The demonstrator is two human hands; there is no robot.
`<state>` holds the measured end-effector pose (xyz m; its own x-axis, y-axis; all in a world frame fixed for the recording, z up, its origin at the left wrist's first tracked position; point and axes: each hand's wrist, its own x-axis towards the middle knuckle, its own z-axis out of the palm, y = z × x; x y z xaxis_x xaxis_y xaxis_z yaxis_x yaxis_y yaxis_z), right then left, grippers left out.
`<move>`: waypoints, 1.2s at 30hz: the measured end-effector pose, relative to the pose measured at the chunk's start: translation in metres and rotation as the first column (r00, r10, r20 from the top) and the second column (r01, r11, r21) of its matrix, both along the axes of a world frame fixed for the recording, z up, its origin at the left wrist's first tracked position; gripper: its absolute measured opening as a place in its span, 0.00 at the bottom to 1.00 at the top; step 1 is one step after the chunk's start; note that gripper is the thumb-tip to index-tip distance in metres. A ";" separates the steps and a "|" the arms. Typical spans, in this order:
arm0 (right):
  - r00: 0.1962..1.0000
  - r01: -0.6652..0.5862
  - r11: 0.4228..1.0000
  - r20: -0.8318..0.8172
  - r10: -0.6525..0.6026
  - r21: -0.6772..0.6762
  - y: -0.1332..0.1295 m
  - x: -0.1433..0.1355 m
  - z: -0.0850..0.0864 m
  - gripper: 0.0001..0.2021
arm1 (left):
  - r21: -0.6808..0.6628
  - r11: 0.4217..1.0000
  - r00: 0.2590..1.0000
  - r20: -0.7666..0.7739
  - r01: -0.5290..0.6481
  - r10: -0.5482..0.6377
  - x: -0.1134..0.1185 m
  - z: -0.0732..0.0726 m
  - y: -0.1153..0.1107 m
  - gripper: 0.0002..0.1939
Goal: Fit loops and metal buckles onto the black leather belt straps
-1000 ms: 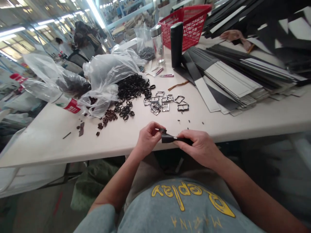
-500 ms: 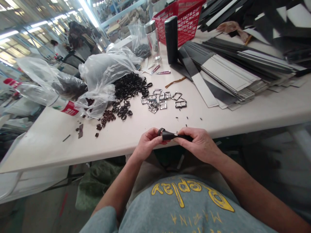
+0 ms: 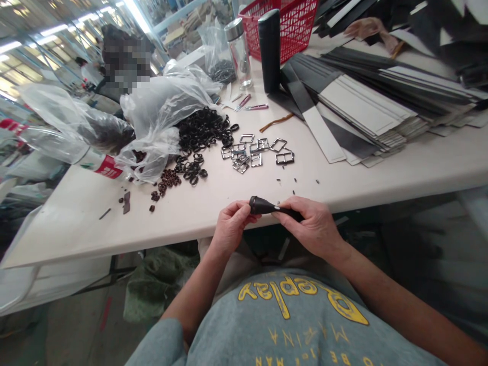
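In front of my body, at the table's near edge, both hands hold a black strap [image 3: 266, 206] that looks like folded leather. My right hand [image 3: 314, 223] is closed round its narrow part, with thumb and fingers pressed together near a small pale spot. My left hand [image 3: 232, 223] pinches a small black loop [image 3: 252, 205] at the strap's wider left end. Fingers partly hide the loop, and the strap's right end disappears inside my right palm. Beyond my hands lie several metal buckles [image 3: 256, 147] and a heap of black loops [image 3: 206, 129].
Small brown loops [image 3: 170, 179] lie left, near plastic bags [image 3: 152, 109] and a tipped bottle [image 3: 72, 145]. A glass bottle [image 3: 241, 58], black flask [image 3: 269, 56] and red basket [image 3: 297, 30] stand behind. Stacked strips [image 3: 366, 107] cover the right side. Pink-handled snips [image 3: 256, 107] lie mid-table.
The loop, tilted at the strap's end before, now sits square against or around that wide end. My left fingers have shifted slightly left; my right hand keeps its hold.
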<state>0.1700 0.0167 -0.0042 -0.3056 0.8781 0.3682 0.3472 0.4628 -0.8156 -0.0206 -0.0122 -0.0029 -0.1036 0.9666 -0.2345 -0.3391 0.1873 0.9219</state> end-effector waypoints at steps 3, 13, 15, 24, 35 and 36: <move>1.000 0.007 1.000 -0.008 -0.007 0.026 -0.001 -0.001 -0.003 0.05 | -0.008 1.000 0.999 0.041 -0.029 0.030 0.003 0.003 -0.001 0.18; 0.999 -0.047 0.997 -0.005 0.047 -0.056 0.003 0.003 -0.002 0.04 | 0.032 0.999 0.997 0.074 0.026 -0.028 0.002 0.000 -0.002 0.19; 0.999 -0.046 0.997 -0.007 0.046 -0.055 0.003 0.004 -0.001 0.05 | 0.047 0.999 0.998 0.061 0.008 -0.011 0.002 0.000 -0.002 0.18; 0.999 -0.029 0.998 0.019 0.030 -0.057 0.003 0.002 0.002 0.06 | 0.098 0.995 0.999 0.031 0.023 -0.026 0.004 -0.006 0.001 0.24; 0.994 -0.110 0.994 0.017 0.110 -0.020 0.004 0.001 -0.001 0.11 | 0.063 0.996 0.997 0.049 0.060 -0.064 -0.002 -0.001 0.000 0.23; 0.995 -0.094 0.996 0.017 0.094 0.000 0.004 0.000 -0.002 0.10 | 0.058 0.996 0.996 0.062 0.061 -0.064 0.000 -0.001 0.000 0.23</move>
<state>0.1703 0.0206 -0.0063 -0.3929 0.8451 0.3626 0.3165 0.4945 -0.8095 -0.0211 -0.0120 -0.0043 -0.0290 0.9825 -0.1840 -0.3865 0.1588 0.9085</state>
